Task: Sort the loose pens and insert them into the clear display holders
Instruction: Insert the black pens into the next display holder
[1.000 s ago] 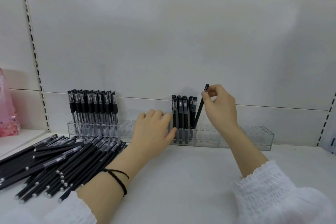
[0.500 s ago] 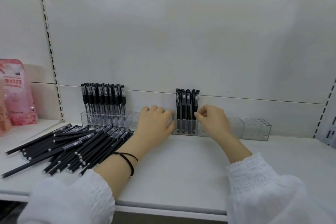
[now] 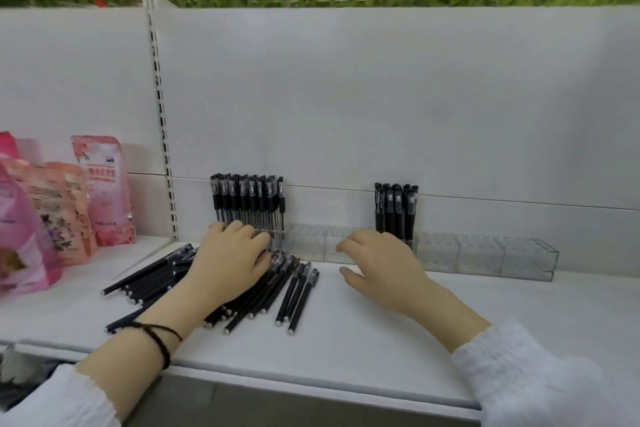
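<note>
The middle group [image 3: 394, 211] in the holder [image 3: 481, 253] has gained a pen. The right hand [image 3: 381, 265] has come away, fingers loose, empty. The left hand [image 3: 228, 263] has moved onto the loose pens [image 3: 298, 295], fingers bent; gripping one or not, I cannot tell.

Loose black pens [image 3: 300, 295] in a flat heap before clear holders [image 3: 481, 255], two upright pen clusters [image 3: 395, 210] inside.

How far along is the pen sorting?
Done: a larger batch of pens and a smaller batch stand upright in the clear holders. In hand: the left hand lies on the loose pile, grip unclear; the right hand is open and empty. Left: the loose pile to sort, with the holders' right sections unfilled.
</note>
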